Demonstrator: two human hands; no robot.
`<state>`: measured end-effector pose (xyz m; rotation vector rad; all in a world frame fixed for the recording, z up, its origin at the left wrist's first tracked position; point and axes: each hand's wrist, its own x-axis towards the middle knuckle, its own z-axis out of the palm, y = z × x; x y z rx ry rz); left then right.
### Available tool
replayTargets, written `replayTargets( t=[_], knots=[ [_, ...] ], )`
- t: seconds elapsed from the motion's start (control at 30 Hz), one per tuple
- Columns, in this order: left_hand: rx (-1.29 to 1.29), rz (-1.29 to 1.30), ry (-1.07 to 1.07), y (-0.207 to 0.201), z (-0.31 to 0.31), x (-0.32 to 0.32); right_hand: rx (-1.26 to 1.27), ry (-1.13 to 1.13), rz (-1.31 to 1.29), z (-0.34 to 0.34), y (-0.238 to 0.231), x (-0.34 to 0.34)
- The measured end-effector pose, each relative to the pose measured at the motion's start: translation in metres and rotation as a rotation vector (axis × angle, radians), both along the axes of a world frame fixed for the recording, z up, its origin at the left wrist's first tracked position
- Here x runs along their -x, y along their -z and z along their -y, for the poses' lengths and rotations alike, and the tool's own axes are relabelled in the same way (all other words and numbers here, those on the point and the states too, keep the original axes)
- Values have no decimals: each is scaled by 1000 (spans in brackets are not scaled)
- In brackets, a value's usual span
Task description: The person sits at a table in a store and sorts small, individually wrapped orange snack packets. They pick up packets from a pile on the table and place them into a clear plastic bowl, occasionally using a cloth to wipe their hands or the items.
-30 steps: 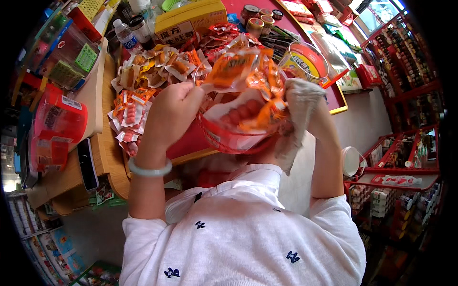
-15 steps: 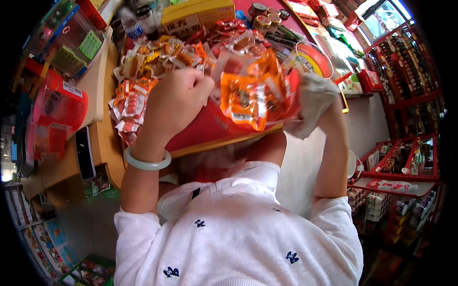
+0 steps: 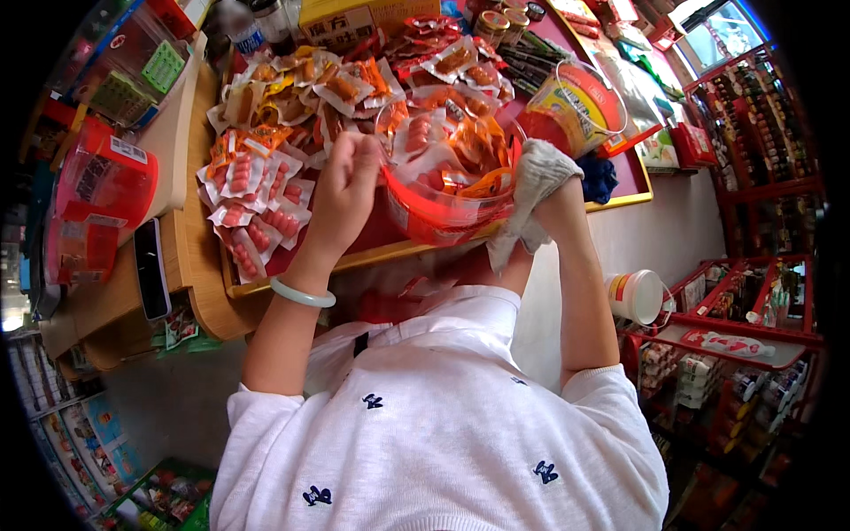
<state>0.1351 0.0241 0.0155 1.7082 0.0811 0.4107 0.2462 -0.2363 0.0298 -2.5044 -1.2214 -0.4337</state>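
Note:
My left hand (image 3: 343, 190) grips the rim of a clear plastic tub with a red base (image 3: 447, 190), held up in front of me and filled with orange snack packets. My right hand (image 3: 556, 199) presses a white cloth (image 3: 531, 190) against the tub's right side. A pale bangle (image 3: 301, 294) sits on my left wrist. Beyond the tub, a pile of small sausage snack packets (image 3: 257, 199) lies spread on the red counter.
A second clear tub with a red rim (image 3: 575, 111) stands to the right on the counter. Red-lidded plastic containers (image 3: 102, 181) and a dark phone (image 3: 150, 265) sit on the wooden ledge at left. A white bucket (image 3: 637, 296) and red shelves (image 3: 744, 310) are at right.
The tub has turned from tilted on its side to upright with its mouth facing away, and lowered slightly. My left hand shifted onto its rim; the cloth hand stays at the right side.

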Motion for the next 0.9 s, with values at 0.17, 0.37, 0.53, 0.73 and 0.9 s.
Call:
replayTargets(
  t=[0.17, 0.37, 0.53, 0.73, 0.9],
  knots=[
    [40, -186, -52, 6, 3, 19, -3, 0, 8, -10, 0, 2],
    [-134, -338, -102, -4, 5, 4, -126, -48, -100, -2, -2, 1],
    [-534, -355, -48, -33, 1, 0, -237, -114, -181, -8, -32, 19],
    [-595, -320, -76, -40, 12, 6, -184, -35, -38, 10, -14, 17],
    [-643, -228, -91, -33, 17, -13, -44, -132, 48, 11, -17, -3]
  ],
)
